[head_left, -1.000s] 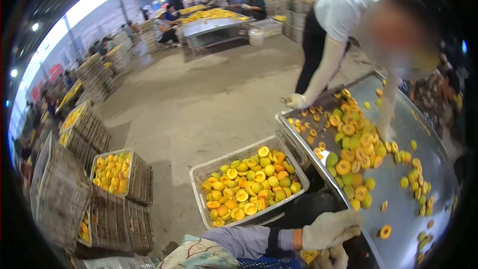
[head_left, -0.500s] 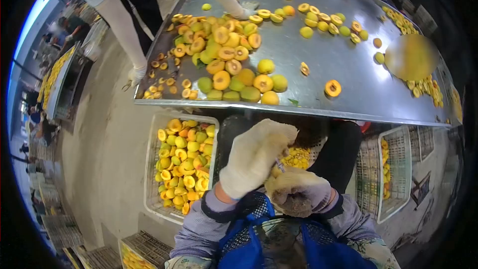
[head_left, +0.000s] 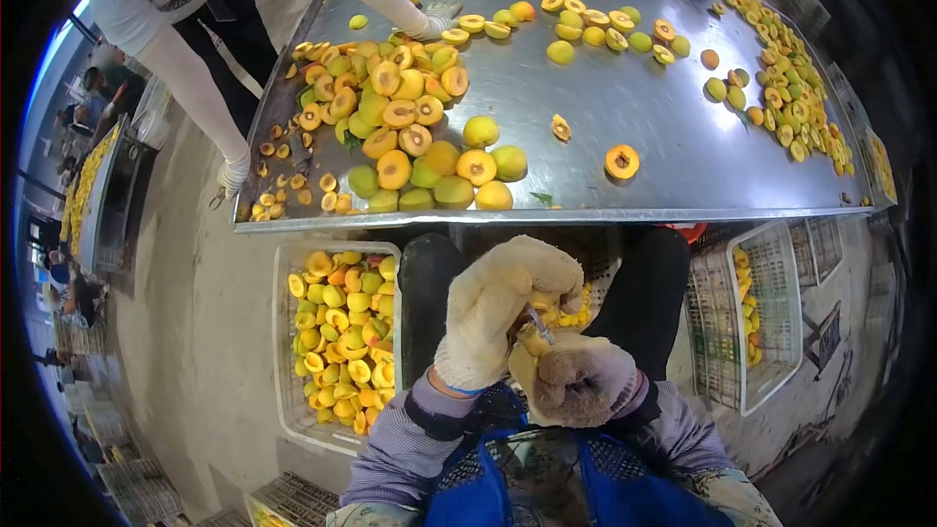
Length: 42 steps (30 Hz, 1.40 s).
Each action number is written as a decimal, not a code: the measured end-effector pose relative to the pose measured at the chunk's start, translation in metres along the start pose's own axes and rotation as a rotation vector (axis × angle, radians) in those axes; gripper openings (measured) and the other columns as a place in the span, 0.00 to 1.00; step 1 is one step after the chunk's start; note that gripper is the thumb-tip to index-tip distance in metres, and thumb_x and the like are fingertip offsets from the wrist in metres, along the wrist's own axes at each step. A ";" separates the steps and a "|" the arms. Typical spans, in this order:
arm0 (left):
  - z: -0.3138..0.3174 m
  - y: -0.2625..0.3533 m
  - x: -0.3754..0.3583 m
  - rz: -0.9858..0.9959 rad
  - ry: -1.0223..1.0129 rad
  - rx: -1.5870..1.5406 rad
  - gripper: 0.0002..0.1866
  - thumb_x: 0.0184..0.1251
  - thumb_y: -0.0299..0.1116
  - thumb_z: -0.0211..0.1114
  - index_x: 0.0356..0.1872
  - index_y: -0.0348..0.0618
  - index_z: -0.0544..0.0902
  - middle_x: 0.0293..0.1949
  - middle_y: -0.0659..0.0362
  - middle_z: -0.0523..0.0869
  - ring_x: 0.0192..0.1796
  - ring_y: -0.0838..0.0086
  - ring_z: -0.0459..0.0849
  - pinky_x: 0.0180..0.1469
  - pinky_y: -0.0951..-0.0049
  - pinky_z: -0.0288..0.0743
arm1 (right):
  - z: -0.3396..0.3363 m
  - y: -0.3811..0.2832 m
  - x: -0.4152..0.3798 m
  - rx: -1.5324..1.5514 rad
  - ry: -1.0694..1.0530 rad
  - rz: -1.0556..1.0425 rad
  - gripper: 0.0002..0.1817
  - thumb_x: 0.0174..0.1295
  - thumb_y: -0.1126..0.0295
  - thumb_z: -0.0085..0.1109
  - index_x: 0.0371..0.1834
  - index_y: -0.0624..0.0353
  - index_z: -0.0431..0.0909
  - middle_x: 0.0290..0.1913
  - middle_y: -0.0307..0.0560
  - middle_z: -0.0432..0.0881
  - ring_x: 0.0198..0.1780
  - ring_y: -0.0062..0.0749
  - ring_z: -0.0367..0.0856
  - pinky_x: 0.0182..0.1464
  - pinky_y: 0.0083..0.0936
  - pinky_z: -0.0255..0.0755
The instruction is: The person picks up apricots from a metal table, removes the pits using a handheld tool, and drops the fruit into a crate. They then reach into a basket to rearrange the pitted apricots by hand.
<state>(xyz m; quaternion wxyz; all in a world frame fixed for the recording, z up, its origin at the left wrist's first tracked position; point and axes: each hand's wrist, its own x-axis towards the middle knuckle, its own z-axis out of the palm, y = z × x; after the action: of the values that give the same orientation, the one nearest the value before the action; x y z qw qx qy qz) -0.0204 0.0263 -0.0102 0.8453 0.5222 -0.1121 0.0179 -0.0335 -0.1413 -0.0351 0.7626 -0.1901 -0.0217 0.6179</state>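
Observation:
My left hand (head_left: 498,307), in a pale knitted work glove, curls its fingers around a small metal tool (head_left: 537,318) whose handle is mostly hidden. Just below it, my right hand (head_left: 584,383) is closed in a dirtier glove, against a yellowish piece of peach (head_left: 533,342) at the tool's tip. The gloves hide most of that piece. Both hands are close together above my lap. Under them, a container with small yellow pieces (head_left: 574,312) shows between my knees.
A metal table (head_left: 576,190) ahead bears a heap of whole and halved peaches (head_left: 405,122) and more at right (head_left: 795,88). Crates of peach pieces stand left (head_left: 283,361) and right (head_left: 747,400). Across the table, a co-worker's gloved hand (head_left: 436,20) touches the surface near fruit.
The camera view has shifted, moving the table leftward in the picture. My left fingers have turned, showing more of the tool and peach piece. A blurred round yellow shape above the table's right side is gone.

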 end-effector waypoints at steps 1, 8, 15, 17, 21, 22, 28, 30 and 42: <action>0.003 0.001 0.001 -0.004 -0.008 0.111 0.16 0.73 0.37 0.54 0.43 0.31 0.80 0.39 0.51 0.82 0.36 0.70 0.81 0.41 0.73 0.75 | 0.004 0.003 -0.003 -0.156 0.088 -0.103 0.03 0.60 0.78 0.61 0.32 0.58 0.77 0.31 0.39 0.77 0.32 0.28 0.77 0.34 0.22 0.70; 0.019 0.011 0.007 -0.152 0.007 -0.156 0.22 0.80 0.43 0.44 0.41 0.32 0.77 0.35 0.53 0.81 0.36 0.73 0.80 0.41 0.75 0.75 | 0.008 0.006 -0.009 -0.351 0.243 -0.196 0.04 0.58 0.79 0.61 0.30 0.58 0.75 0.30 0.39 0.77 0.32 0.28 0.78 0.34 0.22 0.71; 0.016 0.001 0.008 -0.390 0.061 -0.551 0.18 0.78 0.42 0.49 0.41 0.34 0.77 0.34 0.54 0.81 0.36 0.74 0.79 0.41 0.74 0.75 | -0.004 0.014 -0.009 -0.293 0.253 -0.192 0.04 0.63 0.77 0.56 0.29 0.61 0.75 0.30 0.41 0.76 0.32 0.28 0.77 0.34 0.23 0.71; 0.014 -0.006 0.007 -0.211 -0.014 -0.259 0.12 0.73 0.35 0.56 0.41 0.33 0.78 0.35 0.55 0.82 0.36 0.73 0.80 0.42 0.73 0.76 | -0.007 0.012 -0.010 -0.109 0.127 -0.186 0.06 0.65 0.75 0.54 0.29 0.62 0.75 0.30 0.40 0.76 0.33 0.27 0.78 0.35 0.23 0.72; 0.005 -0.003 0.019 -0.016 -0.057 0.456 0.10 0.67 0.28 0.58 0.41 0.31 0.81 0.38 0.55 0.84 0.37 0.71 0.82 0.42 0.73 0.77 | 0.004 0.013 -0.011 -0.017 0.376 -0.290 0.09 0.67 0.72 0.50 0.29 0.63 0.74 0.27 0.40 0.74 0.26 0.24 0.72 0.28 0.20 0.68; 0.000 -0.006 0.020 -0.018 -0.062 0.457 0.10 0.67 0.28 0.58 0.41 0.31 0.81 0.38 0.55 0.84 0.37 0.71 0.82 0.42 0.73 0.77 | 0.002 0.014 -0.009 -0.014 0.376 -0.295 0.09 0.67 0.72 0.50 0.29 0.63 0.74 0.27 0.40 0.74 0.26 0.24 0.72 0.28 0.20 0.68; 0.017 -0.017 0.006 0.028 -0.087 0.094 0.10 0.73 0.32 0.53 0.43 0.34 0.78 0.38 0.54 0.83 0.36 0.69 0.83 0.41 0.72 0.78 | -0.011 0.016 -0.005 0.297 -0.234 -0.228 0.10 0.66 0.69 0.49 0.31 0.64 0.74 0.24 0.43 0.73 0.17 0.24 0.66 0.20 0.21 0.60; 0.024 -0.017 0.004 -0.310 0.118 -0.367 0.14 0.75 0.38 0.53 0.44 0.36 0.77 0.37 0.54 0.82 0.35 0.69 0.83 0.39 0.73 0.78 | -0.007 0.024 -0.012 0.025 0.043 -0.394 0.10 0.63 0.69 0.52 0.28 0.64 0.74 0.22 0.42 0.72 0.19 0.24 0.68 0.22 0.21 0.61; -0.084 -0.008 -0.038 -0.062 0.680 0.402 0.20 0.74 0.48 0.54 0.43 0.38 0.79 0.37 0.58 0.83 0.37 0.72 0.84 0.36 0.76 0.77 | -0.019 0.013 -0.034 -0.895 0.341 -0.651 0.04 0.55 0.81 0.61 0.28 0.60 0.77 0.27 0.41 0.75 0.28 0.34 0.76 0.31 0.28 0.68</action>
<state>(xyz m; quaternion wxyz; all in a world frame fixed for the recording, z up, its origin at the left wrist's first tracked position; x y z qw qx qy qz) -0.0421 0.1006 -0.0616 0.7154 0.6445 0.1957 0.1857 -0.0489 -0.1769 -0.0495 0.7517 -0.5744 -0.2150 0.2426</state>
